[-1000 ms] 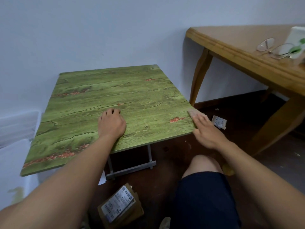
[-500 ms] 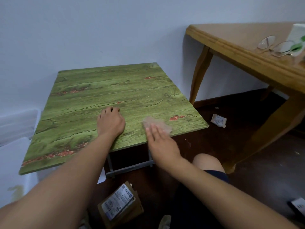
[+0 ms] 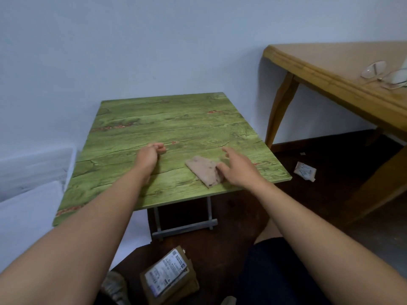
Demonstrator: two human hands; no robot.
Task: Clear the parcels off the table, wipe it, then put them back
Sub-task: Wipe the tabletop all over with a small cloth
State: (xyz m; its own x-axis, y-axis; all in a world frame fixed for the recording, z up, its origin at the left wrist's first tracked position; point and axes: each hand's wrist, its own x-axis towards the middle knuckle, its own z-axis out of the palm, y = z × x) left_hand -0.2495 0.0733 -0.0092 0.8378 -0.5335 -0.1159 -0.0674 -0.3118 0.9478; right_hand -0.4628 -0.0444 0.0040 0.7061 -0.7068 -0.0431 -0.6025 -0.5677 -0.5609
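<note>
On green table [image 3: 176, 119] by white wall [image 3: 132, 40]: loosely curled empty left hand [image 3: 149, 154], right hand [image 3: 236, 170] relaxed beside cloth [image 3: 203, 170].

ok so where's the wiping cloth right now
In the head view the cloth lies flat on the green table, near its front right edge, with the right hand touching its right end.

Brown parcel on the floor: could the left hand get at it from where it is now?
Probably yes. The parcel lies in the open on the floor, nothing on it, and the left hand holds nothing, though it must come back off the table and down.
</note>
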